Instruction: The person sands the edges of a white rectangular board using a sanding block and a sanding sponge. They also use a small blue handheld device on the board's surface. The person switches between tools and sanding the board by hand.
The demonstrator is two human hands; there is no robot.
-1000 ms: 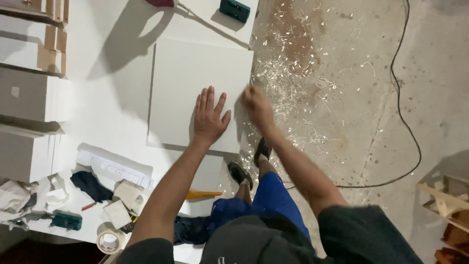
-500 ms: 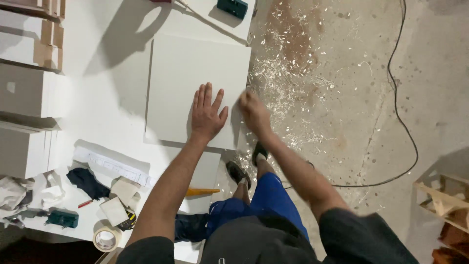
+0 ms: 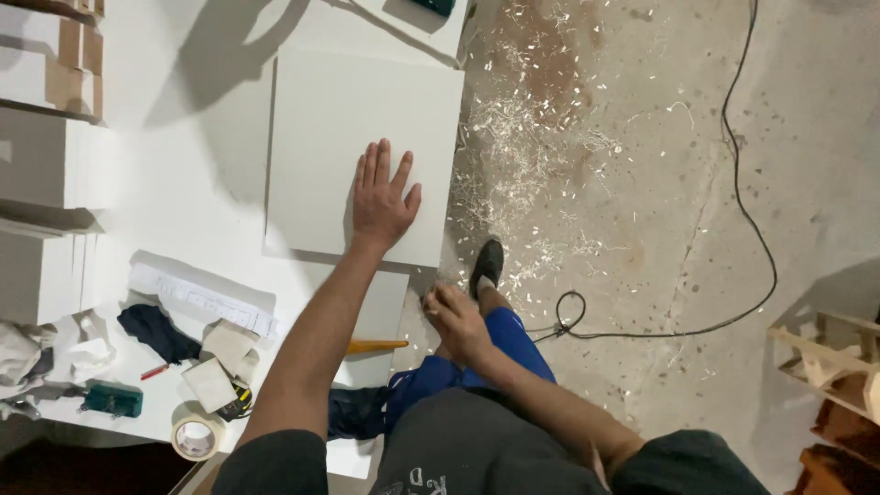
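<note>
On the white workbench [image 3: 183,183], I see my left hand [image 3: 380,197] pressed flat, fingers spread, on a white panel [image 3: 357,137] near its right edge. My right hand [image 3: 456,321] hangs curled below the panel's corner; whether it holds anything, I cannot tell.
</note>
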